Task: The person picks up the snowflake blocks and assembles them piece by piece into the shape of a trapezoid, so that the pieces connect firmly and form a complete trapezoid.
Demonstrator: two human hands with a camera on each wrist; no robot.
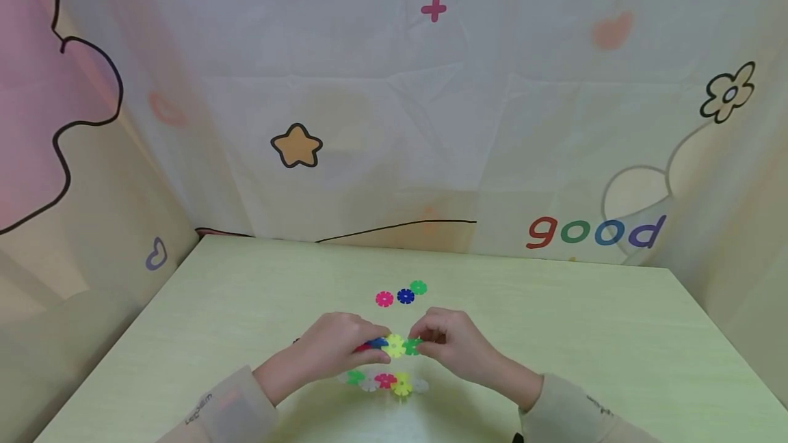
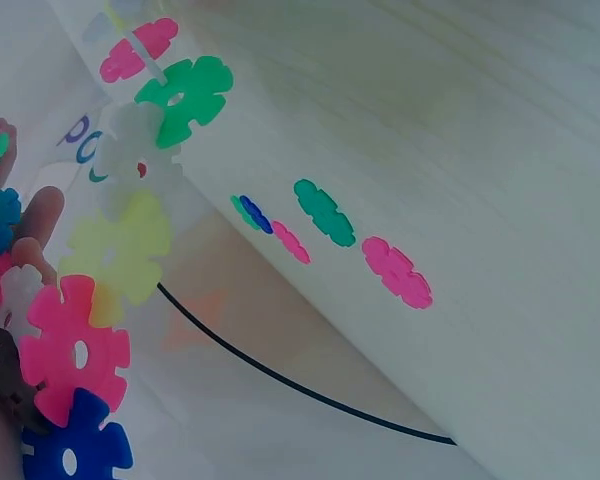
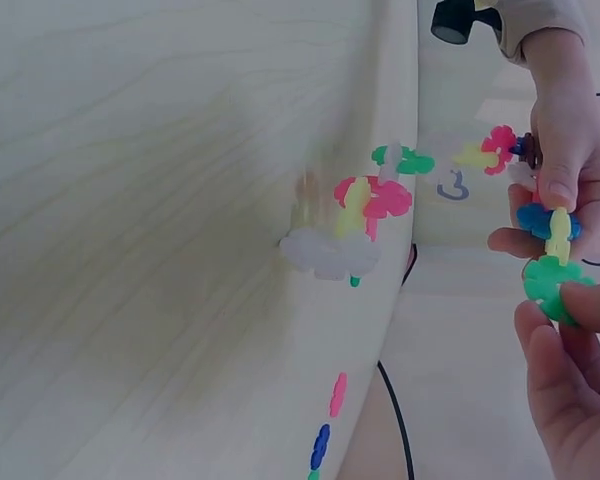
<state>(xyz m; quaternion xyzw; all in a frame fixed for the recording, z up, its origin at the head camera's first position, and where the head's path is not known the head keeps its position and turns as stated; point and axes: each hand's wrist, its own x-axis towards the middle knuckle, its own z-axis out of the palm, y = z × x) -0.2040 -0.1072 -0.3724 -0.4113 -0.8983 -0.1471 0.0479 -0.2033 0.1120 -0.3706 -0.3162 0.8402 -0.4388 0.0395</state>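
My left hand (image 1: 335,346) grips a chain of interlocking flower-shaped plastic discs. A blue disc (image 3: 546,220) and a yellow disc (image 1: 394,346) stick out past its fingertips. My right hand (image 1: 458,347) pinches a green disc (image 3: 545,285) between thumb and fingers, against the yellow disc's edge; how deep the slots mesh I cannot tell. At the chain's other side, a pink disc (image 2: 78,350) and a dark blue disc (image 2: 75,450) show in the left wrist view. Nearer me, beneath the hands, lies a second joined row with a pink disc (image 1: 386,381) in it.
Farther out on the table (image 1: 523,306) lie single pink (image 1: 384,299), blue (image 1: 405,296) and green (image 1: 418,287) discs. The left wrist view also has a loose green disc (image 2: 325,212) and pink disc (image 2: 397,272). A printed curtain (image 1: 369,87) stands behind the table.
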